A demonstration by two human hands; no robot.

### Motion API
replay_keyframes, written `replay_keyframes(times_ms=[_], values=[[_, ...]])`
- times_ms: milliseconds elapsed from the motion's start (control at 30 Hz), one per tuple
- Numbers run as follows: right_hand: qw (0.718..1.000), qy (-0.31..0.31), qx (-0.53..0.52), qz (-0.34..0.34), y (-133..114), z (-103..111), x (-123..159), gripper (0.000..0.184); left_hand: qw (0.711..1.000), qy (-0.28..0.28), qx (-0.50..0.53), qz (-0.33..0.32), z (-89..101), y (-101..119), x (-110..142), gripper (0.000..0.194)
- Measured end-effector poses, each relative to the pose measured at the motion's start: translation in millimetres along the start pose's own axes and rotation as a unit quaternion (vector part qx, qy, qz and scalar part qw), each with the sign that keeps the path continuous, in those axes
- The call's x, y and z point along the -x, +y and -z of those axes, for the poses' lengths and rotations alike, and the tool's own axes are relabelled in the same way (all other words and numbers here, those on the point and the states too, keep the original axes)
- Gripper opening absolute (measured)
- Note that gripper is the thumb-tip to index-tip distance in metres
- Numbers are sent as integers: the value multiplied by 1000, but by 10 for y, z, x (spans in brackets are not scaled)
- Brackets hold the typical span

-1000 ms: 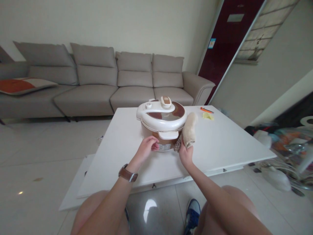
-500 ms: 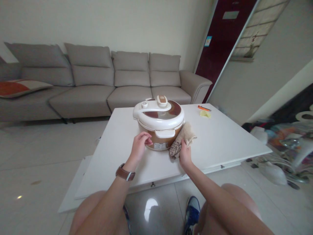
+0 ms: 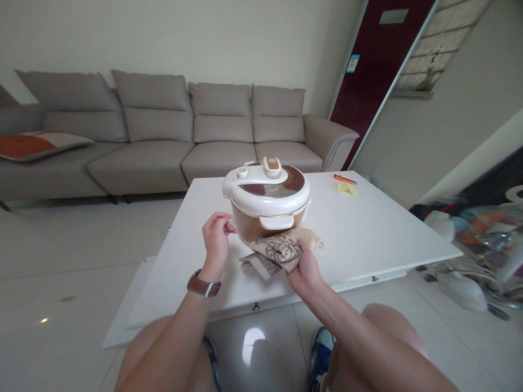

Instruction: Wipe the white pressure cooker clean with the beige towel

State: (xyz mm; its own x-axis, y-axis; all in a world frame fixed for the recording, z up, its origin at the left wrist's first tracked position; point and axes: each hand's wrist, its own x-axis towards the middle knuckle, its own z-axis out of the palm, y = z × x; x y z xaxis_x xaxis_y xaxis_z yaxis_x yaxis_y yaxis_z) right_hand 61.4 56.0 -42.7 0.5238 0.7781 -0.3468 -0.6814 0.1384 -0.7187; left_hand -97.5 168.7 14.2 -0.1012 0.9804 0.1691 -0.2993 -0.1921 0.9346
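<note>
A white and brown electric pressure cooker (image 3: 267, 196) stands upright on the white table, its lid on. My right hand (image 3: 304, 267) grips a beige cloth (image 3: 281, 247) with a dark scroll pattern. The cloth is folded and lies against the lower front of the cooker, below its white front handle (image 3: 277, 221), and hides the label there. At the cooker's left side is my left hand (image 3: 216, 234), its fingers loosely bent and the thumb apart, nothing visible in them. Whether its fingertips touch the cooker wall I cannot tell.
On the white table (image 3: 359, 239), an orange pen-like object (image 3: 345, 179) and a crumpled yellow piece (image 3: 346, 188) lie at the back right. A grey sofa (image 3: 220, 158) stands behind. Assorted clutter (image 3: 482, 245) fills the floor on the right.
My right hand has brought the cloth leftward from the cooker's right side across its lower front, and it has spread wider. My left hand has shifted left, off the cooker's front.
</note>
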Motion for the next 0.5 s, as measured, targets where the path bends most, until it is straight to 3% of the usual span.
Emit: replay_keyframes(times_ms=[133,300,400,500], values=[[999,-40,14,-15,-328,-7,-81,33,998,63,16,-13,118,86,-113,9],[998,-64,29,4,-771,59,-234,39,997,67,38,18,130,130,-108,9],[996,-22,14,83,-1075,115,-404,39,997,63,41,28,100,132,-82,8],[965,82,19,250,-1257,149,-546,38,997,60,42,33,78,131,-67,9]])
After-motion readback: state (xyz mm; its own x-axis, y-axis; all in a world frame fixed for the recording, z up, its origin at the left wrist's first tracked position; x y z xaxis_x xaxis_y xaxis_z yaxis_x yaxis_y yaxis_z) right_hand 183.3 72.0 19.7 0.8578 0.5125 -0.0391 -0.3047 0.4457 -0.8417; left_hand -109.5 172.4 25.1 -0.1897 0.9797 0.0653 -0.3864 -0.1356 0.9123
